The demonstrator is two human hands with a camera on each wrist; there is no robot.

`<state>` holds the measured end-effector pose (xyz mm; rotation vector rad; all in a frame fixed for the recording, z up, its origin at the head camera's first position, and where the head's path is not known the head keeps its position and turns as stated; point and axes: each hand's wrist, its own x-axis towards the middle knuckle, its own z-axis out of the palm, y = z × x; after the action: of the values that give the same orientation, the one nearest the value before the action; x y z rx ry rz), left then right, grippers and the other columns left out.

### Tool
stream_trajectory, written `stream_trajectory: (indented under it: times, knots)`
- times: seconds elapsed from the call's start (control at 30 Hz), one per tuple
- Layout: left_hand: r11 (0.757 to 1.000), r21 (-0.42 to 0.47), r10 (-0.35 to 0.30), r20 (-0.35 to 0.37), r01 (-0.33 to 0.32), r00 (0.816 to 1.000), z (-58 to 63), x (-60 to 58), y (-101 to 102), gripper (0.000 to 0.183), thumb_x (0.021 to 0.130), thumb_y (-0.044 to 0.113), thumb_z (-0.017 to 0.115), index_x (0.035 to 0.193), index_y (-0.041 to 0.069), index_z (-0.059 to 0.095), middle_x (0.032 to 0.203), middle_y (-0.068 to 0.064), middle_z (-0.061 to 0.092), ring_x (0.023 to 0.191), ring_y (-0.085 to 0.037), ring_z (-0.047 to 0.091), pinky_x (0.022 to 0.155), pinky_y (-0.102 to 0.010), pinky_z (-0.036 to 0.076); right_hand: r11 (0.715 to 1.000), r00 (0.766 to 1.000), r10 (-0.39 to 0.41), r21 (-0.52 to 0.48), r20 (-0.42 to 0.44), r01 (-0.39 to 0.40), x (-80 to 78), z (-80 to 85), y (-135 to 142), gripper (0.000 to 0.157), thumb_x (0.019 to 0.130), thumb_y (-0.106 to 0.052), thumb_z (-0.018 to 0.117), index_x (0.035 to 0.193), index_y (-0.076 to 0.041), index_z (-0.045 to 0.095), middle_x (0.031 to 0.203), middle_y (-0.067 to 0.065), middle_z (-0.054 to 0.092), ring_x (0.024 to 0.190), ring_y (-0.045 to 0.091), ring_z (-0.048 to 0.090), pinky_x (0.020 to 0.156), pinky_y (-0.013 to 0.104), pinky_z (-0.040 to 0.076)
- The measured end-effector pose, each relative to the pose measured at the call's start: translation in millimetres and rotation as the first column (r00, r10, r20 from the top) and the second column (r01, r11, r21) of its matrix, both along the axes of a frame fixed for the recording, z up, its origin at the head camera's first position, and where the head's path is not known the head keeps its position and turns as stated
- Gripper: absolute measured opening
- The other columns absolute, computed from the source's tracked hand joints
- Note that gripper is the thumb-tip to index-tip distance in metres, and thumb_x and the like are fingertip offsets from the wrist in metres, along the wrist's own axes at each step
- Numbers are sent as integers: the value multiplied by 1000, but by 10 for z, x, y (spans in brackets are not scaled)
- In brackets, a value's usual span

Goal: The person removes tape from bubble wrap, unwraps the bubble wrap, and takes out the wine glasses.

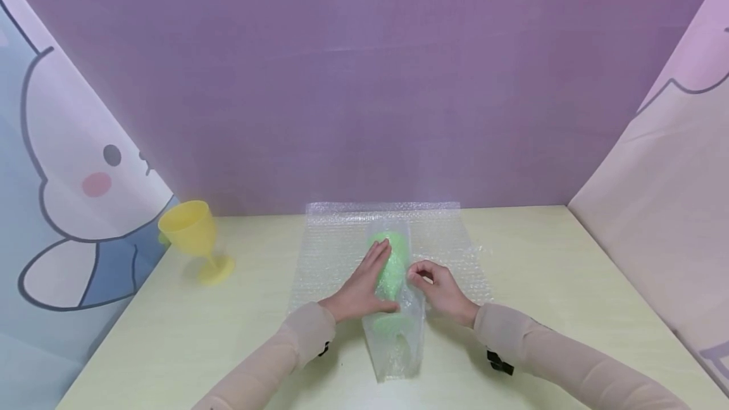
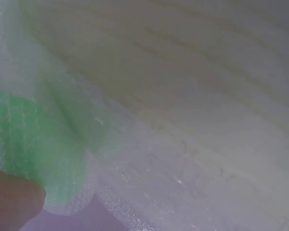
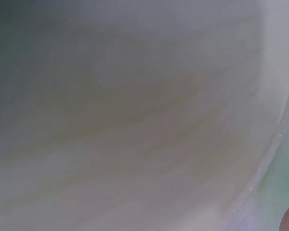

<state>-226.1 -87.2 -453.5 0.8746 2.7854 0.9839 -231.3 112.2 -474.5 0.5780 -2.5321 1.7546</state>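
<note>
A green goblet point(image 1: 393, 274) lies on its side under a layer of clear bubble wrap point(image 1: 336, 248), its bowl toward the back wall and its foot toward me. My left hand point(image 1: 360, 288) rests across the wrapped goblet with the fingers extended and the thumb spread. On the right, my right hand point(image 1: 447, 295) pinches the folded edge of the bubble wrap between thumb and forefinger. In the left wrist view, a fingertip point(image 2: 17, 197) touches the wrap over the green bowl point(image 2: 38, 149). The right wrist view shows mostly tabletop, with the wrap's edge point(image 3: 255, 180) at the right.
A yellow goblet point(image 1: 190, 233) stands at the back left of the pale wooden table point(image 1: 547, 271). Behind the table rises a purple cloth wall point(image 1: 364, 81). Printed cloth panels point(image 1: 102, 195) border the left and right sides.
</note>
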Motion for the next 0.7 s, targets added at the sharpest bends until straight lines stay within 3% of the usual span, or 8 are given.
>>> stream_trajectory:
  times: [0.17, 0.7]
  knots:
    - [1000, -5, 0, 3, 0, 1000, 1, -4, -10, 111, 68, 34, 79, 148, 7, 6, 156, 0, -3, 142, -19, -7, 115, -42, 10, 1000, 1000, -29, -6, 10, 29, -4, 5, -19, 8, 88, -3, 56, 92, 0, 62, 92, 8, 64, 92, 12, 57, 97, 39, 45]
    - [999, -49, 0, 10, 1, 1000, 30, 4, 9, 112, 70, 39, 77, 148, 9, 3, 155, 1, -5, 142, -18, -9, 116, -42, 10, 997, 995, -72, -17, 61, 73, 17, 25, -4, 12, 84, -5, 63, 94, 1, 66, 95, 12, 67, 92, 17, 61, 93, 33, 48]
